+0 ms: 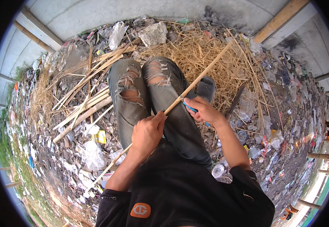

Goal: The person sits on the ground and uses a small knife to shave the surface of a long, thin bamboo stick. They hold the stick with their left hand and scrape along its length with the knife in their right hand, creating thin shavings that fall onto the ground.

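A long, pale bamboo stick (pixel 211 69) slants across my lap, from beside my left forearm up to the far right. My left hand (pixel 148 132) is closed round it just above my thighs. Farther up the stick, my right hand (pixel 205 110) grips a blue-handled knife (pixel 190 108). What shows of the knife's small blade meets the stick beside my right thumb; most of it is hidden. Beneath the stick are my knees in torn dark jeans (pixel 128 113), and a dark sandal (pixel 206 90) shows right of them.
Split bamboo pieces (pixel 84 118) lie left of my legs. A heap of straw-like shavings (pixel 198 49) spreads ahead, with a pale rock (pixel 153 34) beside it. A long dark blade (pixel 235 100) lies right of the sandal. Plastic litter (pixel 94 155) covers the ground; a grey wall (pixel 134 10) stands ahead.
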Available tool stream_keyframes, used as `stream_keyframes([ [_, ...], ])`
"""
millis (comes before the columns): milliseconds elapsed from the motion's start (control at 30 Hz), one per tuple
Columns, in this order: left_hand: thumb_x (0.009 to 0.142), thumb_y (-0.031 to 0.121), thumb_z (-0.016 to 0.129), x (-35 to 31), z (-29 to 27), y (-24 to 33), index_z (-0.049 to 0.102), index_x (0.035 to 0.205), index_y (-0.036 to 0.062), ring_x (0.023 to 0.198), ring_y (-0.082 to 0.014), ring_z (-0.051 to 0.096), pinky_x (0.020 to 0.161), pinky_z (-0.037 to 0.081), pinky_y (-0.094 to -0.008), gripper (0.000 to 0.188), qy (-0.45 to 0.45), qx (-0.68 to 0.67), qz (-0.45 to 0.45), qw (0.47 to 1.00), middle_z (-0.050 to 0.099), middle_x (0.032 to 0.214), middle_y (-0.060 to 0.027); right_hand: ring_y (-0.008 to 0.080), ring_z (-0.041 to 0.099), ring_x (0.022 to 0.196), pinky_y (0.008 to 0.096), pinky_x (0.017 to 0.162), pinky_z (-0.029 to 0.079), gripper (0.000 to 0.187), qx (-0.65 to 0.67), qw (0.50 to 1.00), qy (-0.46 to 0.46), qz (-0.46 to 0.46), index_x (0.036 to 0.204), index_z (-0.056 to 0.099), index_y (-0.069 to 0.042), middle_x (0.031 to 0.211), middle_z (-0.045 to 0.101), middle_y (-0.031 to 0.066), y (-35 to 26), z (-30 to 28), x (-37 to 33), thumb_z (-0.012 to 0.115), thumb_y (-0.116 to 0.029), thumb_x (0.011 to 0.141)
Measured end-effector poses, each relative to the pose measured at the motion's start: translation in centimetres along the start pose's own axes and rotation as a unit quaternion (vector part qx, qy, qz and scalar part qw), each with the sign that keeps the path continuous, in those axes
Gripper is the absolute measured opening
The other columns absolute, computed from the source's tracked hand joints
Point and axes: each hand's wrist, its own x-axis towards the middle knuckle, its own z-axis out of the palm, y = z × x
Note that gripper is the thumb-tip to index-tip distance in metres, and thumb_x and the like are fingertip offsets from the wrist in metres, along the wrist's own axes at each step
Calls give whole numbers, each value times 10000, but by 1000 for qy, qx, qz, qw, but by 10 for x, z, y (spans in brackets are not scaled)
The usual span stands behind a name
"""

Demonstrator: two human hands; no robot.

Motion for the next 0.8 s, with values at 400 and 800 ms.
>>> stream_keyframes([
  [400,1028,249,695,-6,1,4,708,1209,118,685,-397,705,600,537,-530,224,-25,101,0,995,704,801,-127,431,724,765,475,651,552,279,-446,821,253,-250,948,752,-32,766,730,183,-32,42,-3,793,-307,943],
  [800,1031,260,679,3,-4,-5,708,1096,100,724,-426,714,626,555,-552,175,0,-3,11,1000,728,789,-160,149,409,488,326,508,315,423,-207,920,-30,-332,654,527,-15,543,456,37,-55,37,-26,761,-180,965],
])
